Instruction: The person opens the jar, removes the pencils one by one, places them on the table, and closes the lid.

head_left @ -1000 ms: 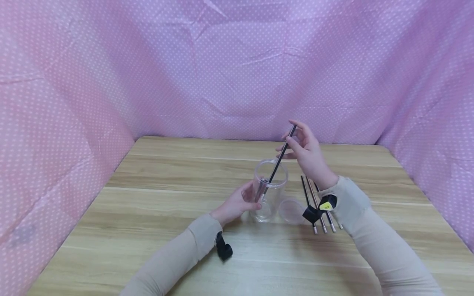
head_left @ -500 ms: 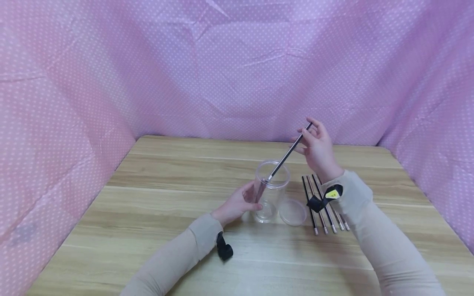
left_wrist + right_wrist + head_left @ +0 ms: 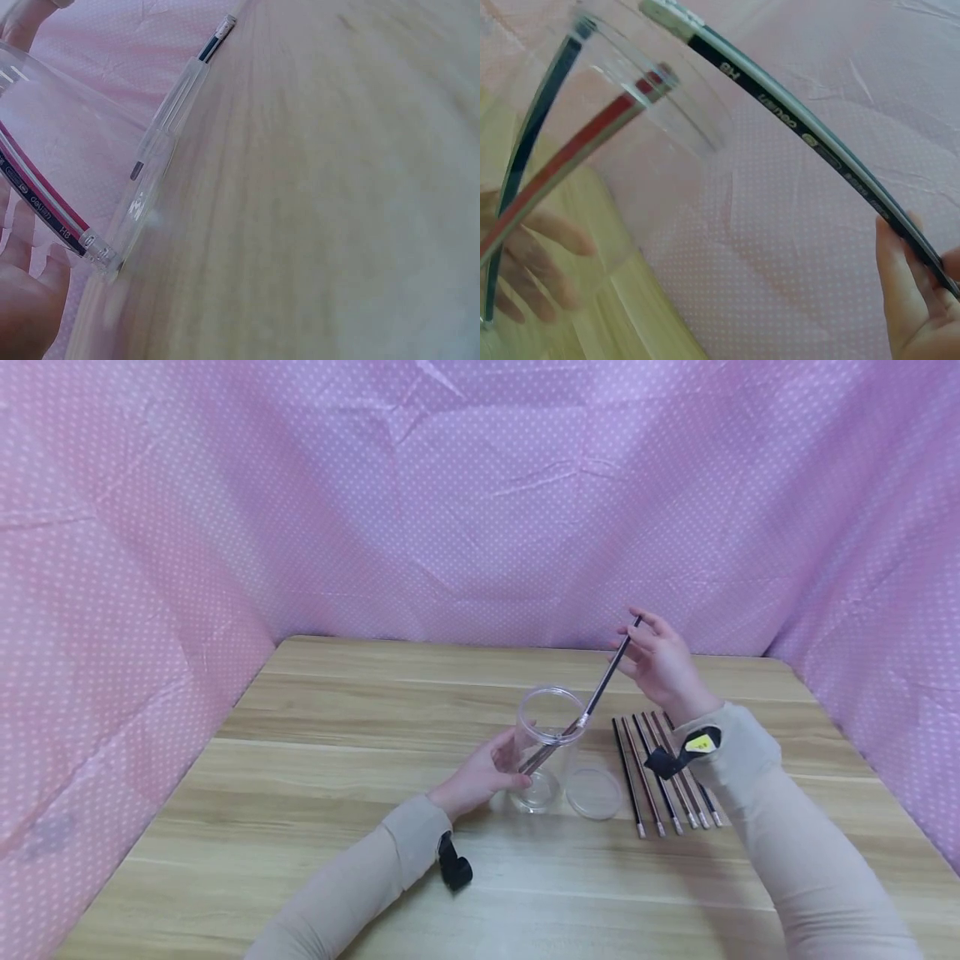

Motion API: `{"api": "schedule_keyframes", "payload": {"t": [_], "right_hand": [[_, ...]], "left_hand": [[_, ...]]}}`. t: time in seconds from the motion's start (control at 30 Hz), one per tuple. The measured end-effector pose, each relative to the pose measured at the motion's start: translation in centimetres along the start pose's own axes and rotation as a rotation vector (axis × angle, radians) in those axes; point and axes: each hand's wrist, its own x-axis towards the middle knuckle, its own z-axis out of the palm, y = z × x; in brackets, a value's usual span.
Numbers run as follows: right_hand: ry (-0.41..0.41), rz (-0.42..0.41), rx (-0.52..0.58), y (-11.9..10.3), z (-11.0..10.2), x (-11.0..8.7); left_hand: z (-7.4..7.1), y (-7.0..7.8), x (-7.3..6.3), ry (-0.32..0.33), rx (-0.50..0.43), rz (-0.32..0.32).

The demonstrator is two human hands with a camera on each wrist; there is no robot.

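My left hand (image 3: 480,777) grips the side of a clear plastic cup (image 3: 566,756), thumb in front and fingers behind. The cup stands on the table. Two pencils lean inside it in the right wrist view, a red-striped pencil (image 3: 581,146) and a dark pencil (image 3: 536,112). My right hand (image 3: 662,664) pinches another dark pencil (image 3: 609,677) close to its upper end. That pencil slants down leftward, its eraser end (image 3: 667,21) by the cup's rim; whether it is inside or outside, I cannot tell. The left wrist view shows pencils (image 3: 41,195) through the cup wall.
A clear round lid (image 3: 595,793) lies right of the cup. Beyond it, several pencils (image 3: 633,777) lie side by side, eraser ends toward me, partly under my right wrist. A pink dotted cloth (image 3: 480,527) hangs behind the wooden table (image 3: 337,777).
My right hand has moved right, drawing the pencil's eraser end from inside the cup up to its right rim. The pencils in the cup now lean rightward. My left hand has stayed put.
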Motion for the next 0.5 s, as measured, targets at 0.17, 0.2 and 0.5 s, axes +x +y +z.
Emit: {"api": "schedule_keyframes", "payload": {"t": [0.17, 0.2, 0.5], "right_hand": [[-0.076, 0.021, -0.062, -0.9, -1.6, -0.8], [-0.094, 0.022, -0.086, -1.0, -2.0, -0.9], [-0.225, -0.019, -0.441, -0.8, -6.3, -1.9]], "left_hand": [[0.2, -0.1, -0.1, 0.019, 0.003, -0.019], [0.3, -0.1, -0.2, 0.024, 0.005, -0.024], [0.7, 0.0, -0.4, 0.035, 0.017, -0.039]]}}
